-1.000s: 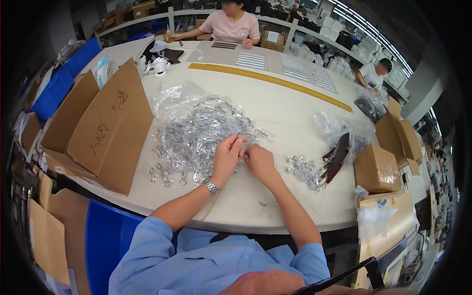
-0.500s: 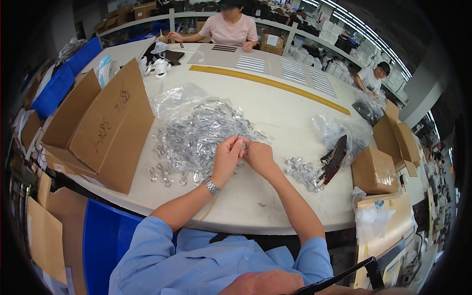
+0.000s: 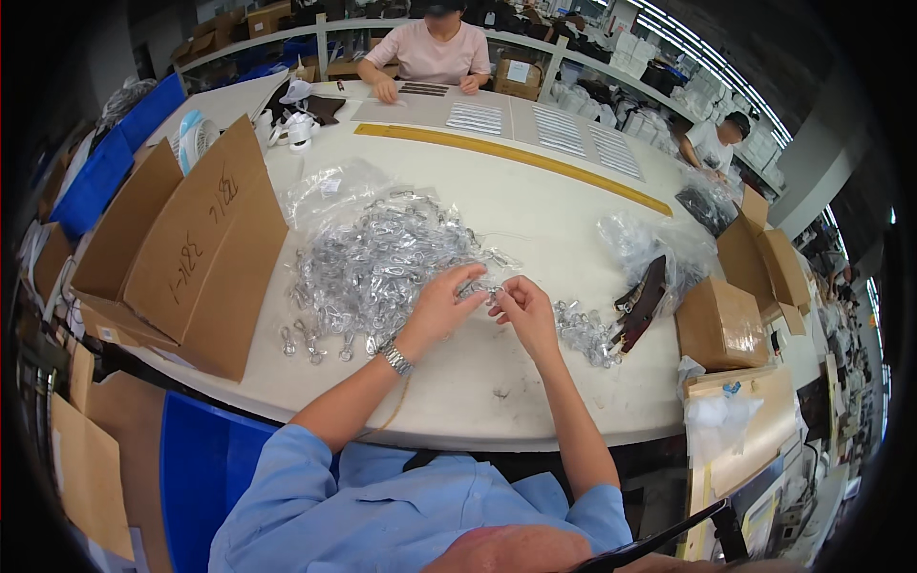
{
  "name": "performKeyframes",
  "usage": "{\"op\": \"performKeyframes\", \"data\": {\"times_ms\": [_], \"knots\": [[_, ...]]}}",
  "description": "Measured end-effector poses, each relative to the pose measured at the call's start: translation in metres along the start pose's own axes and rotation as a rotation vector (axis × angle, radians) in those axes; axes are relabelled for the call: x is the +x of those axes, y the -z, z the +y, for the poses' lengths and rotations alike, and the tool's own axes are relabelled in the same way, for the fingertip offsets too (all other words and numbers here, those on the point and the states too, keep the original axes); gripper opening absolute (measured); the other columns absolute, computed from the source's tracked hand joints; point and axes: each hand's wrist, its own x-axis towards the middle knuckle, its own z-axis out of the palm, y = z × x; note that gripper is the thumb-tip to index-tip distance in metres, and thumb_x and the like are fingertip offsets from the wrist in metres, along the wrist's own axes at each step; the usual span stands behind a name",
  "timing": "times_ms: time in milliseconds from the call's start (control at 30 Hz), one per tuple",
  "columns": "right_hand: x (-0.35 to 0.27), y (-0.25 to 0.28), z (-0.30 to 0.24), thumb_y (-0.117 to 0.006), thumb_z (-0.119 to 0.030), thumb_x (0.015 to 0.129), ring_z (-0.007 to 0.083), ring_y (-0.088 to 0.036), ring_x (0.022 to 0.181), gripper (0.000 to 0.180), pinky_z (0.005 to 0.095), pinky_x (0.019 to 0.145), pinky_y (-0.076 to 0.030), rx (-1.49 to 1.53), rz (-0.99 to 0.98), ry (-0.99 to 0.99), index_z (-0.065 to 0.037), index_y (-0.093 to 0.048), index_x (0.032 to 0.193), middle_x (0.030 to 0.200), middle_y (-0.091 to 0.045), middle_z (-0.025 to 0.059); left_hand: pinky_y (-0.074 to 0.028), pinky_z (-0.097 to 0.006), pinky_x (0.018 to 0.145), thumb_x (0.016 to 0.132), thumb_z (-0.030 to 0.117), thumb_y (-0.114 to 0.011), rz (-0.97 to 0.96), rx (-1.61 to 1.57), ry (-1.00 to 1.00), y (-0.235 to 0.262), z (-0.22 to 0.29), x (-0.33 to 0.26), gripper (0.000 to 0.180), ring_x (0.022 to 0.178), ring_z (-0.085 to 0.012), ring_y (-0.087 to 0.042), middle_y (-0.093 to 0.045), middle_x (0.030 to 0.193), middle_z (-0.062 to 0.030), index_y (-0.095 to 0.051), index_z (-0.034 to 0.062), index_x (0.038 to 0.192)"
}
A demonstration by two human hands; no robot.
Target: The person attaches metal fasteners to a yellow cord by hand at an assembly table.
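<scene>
A heap of small metal snap hooks in clear plastic sleeves [image 3: 373, 258] covers the table in front of me, left of centre. At its right edge is my left hand [image 3: 439, 310], thumb and fingers apart, with clear plastic glinting in the gap. Just beside it, my right hand [image 3: 528, 313] pinches a small metal piece that looks like a snap hook [image 3: 495, 298]; the fingers partly cover it. To the right lies a smaller group of metal hooks [image 3: 585, 334], next to a dark strap-like piece [image 3: 645, 301].
An open cardboard box [image 3: 205, 258] stands at the left, another carton [image 3: 721, 325] at the right. A long yellow ruler [image 3: 516, 162] crosses the far table [image 3: 458, 382]. Clear plastic bags [image 3: 650, 244] lie right. Two people sit beyond; one handles flat strips [image 3: 420, 89].
My hands have drawn apart, and the left fingers have spread. The small metal piece now shows at my right fingertips. Across the table, a person's hand has come down toward the strips.
</scene>
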Motion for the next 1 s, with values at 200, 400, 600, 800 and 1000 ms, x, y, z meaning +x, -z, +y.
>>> {"op": "performKeyframes", "data": {"times_ms": [200, 400, 600, 800, 1000], "knots": [[-0.02, 0.002, 0.003, -0.062, -0.006, 0.104, 0.0127, -0.072, 0.082, 0.006, 0.0265, 0.067, -0.058, 0.19, 0.013, 0.005, -0.001, -0.06, 0.107, 0.093, -0.072, 0.0059, -0.05, -0.028, 0.067, 0.095, 0.02, -0.078, -0.322, -0.081, 0.247, 0.002, 0.007, -0.001, 0.027, 0.075, -0.0081, -0.058, -0.077, 0.094, -0.0041, -0.076, 0.0012, 0.113], [-0.03, 0.008, 0.015, -0.062, -0.001, 0.102, 0.0126, -0.071, 0.081, 0.005, 0.027, 0.069, -0.06, 0.255, 0.016, 0.0, 0.0, -0.06, 0.106, 0.092, -0.071, 0.0074, -0.049, -0.028, 0.069, 0.092, 0.018, -0.08, -0.38, -0.186, 0.284, -0.003, -0.009, -0.001, 0.022, 0.074, -0.0066, -0.057, -0.076, 0.091, -0.0009, -0.077, 0.0014, 0.107], [-0.036, 0.008, 0.016, -0.062, 0.0, 0.102, 0.0129, -0.071, 0.08, 0.005, 0.0271, 0.071, -0.06, 0.285, 0.041, -0.061, 0.0, -0.059, 0.106, 0.092, -0.071, 0.0073, -0.051, -0.027, 0.072, 0.091, 0.011, -0.078, -0.352, -0.179, 0.329, -0.005, -0.003, -0.007, 0.018, 0.077, -0.0066, -0.06, -0.075, 0.09, -0.0012, -0.076, 0.001, 0.106], [-0.042, 0.007, 0.02, -0.063, -0.003, 0.103, 0.0115, -0.069, 0.076, 0.006, 0.0268, 0.07, -0.06, 0.307, 0.084, -0.025, -0.001, -0.058, 0.106, 0.089, -0.069, 0.0055, -0.054, -0.029, 0.073, 0.091, 0.011, -0.076, -0.339, -0.117, 0.167, -0.018, -0.01, -0.015, 0.018, 0.077, -0.0111, -0.066, -0.077, 0.093, -0.0058, -0.074, -0.0011, 0.104], [-0.052, 0.01, 0.023, -0.064, -0.006, 0.104, 0.0094, -0.063, 0.069, 0.007, 0.0246, 0.063, -0.054, 0.248, 0.123, -0.015, -0.002, -0.058, 0.105, 0.08, -0.067, 0.0037, -0.056, -0.029, 0.075, 0.091, 0.008, -0.072, -0.335, -0.136, 0.256, -0.019, -0.016, -0.016, 0.014, 0.08, -0.013, -0.069, -0.076, 0.09, -0.0063, -0.074, -0.0021, 0.1]]}}
